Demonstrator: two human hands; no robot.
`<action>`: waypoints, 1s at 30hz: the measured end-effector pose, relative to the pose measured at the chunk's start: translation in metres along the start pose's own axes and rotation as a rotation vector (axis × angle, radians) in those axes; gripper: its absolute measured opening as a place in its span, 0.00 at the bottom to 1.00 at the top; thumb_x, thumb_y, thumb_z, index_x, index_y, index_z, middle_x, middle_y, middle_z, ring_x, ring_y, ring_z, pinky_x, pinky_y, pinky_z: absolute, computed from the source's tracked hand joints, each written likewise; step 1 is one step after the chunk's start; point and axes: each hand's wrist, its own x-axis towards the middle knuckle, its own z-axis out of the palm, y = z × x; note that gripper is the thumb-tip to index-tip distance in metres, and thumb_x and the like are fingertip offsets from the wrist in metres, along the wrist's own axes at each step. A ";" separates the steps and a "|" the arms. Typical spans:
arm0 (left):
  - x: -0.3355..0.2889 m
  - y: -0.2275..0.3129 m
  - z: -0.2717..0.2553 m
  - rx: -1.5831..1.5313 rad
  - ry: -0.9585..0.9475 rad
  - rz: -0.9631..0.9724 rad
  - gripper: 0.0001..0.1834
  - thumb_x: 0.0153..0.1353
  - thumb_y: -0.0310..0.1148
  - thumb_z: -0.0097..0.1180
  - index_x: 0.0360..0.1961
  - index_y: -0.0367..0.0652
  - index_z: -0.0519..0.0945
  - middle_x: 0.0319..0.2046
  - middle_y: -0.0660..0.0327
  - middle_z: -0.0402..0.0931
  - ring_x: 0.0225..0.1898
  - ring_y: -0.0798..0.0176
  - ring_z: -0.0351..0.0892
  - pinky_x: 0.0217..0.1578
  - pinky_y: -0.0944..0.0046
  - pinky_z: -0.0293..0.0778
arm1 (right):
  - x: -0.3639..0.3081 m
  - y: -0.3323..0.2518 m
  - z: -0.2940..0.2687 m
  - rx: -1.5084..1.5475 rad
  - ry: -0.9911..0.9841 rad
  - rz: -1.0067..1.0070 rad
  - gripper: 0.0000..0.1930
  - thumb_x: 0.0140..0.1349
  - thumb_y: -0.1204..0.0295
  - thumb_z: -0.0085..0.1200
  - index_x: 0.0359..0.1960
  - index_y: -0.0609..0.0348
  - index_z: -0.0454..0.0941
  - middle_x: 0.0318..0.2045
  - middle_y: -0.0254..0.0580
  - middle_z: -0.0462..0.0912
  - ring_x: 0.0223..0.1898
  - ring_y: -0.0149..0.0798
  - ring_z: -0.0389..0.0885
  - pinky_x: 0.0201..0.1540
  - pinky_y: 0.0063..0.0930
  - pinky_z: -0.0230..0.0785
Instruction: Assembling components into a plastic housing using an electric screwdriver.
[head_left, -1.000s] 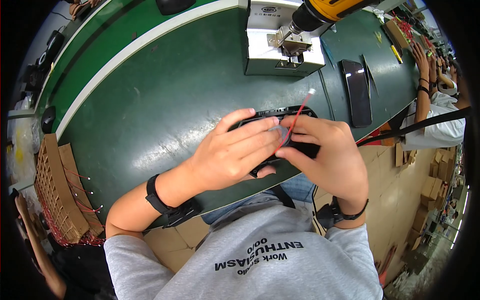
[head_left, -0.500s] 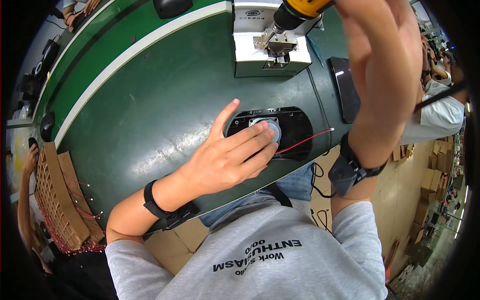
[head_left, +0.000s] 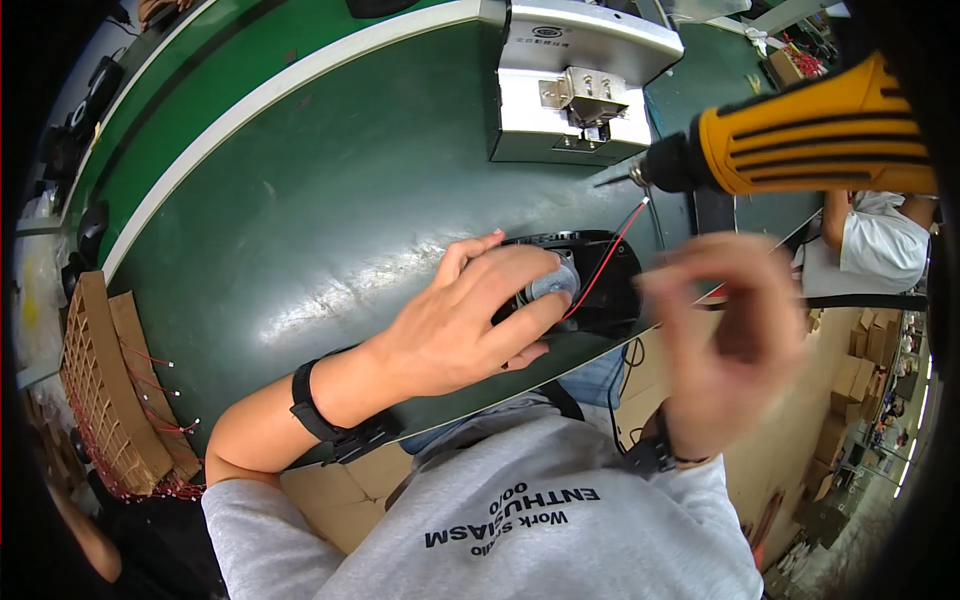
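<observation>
A round grey speaker (head_left: 555, 280) sits in a black plastic housing (head_left: 622, 292) near the table's front edge. My left hand (head_left: 470, 310) is wrapped over the speaker, with fingers bent round its rim and partly hiding it. From beside it a red and black wire (head_left: 612, 250) runs up to a small white plug. My right hand (head_left: 735, 340) is smeared by motion to the right of the housing, its fingers curled; whether it holds anything cannot be made out. Above it, a yellow and black electric screwdriver (head_left: 810, 135) hangs tilted, its bit pointing left, with no hand on it.
A screw feeder (head_left: 590, 50) with a metal head stands at the back of the green table (head_left: 330, 200). Cardboard dividers (head_left: 110, 385) with red wires lie at the far left. A green belt (head_left: 160, 130) runs behind a white rail. Another person's white sleeve (head_left: 885, 235) shows right.
My right hand has let go of the screwdriver and come down toward me. The screwdriver now hangs farther right, away from the feeder. My left fingers have curled more round the speaker.
</observation>
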 end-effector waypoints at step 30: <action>0.001 -0.010 0.008 -0.171 0.147 -0.053 0.49 0.37 0.32 0.85 0.60 0.42 0.66 0.56 0.44 0.66 0.54 0.46 0.74 0.50 0.51 0.79 | -0.011 0.021 0.034 -0.092 -0.423 0.257 0.19 0.47 0.76 0.74 0.43 0.62 0.86 0.30 0.45 0.89 0.30 0.36 0.90 0.31 0.24 0.82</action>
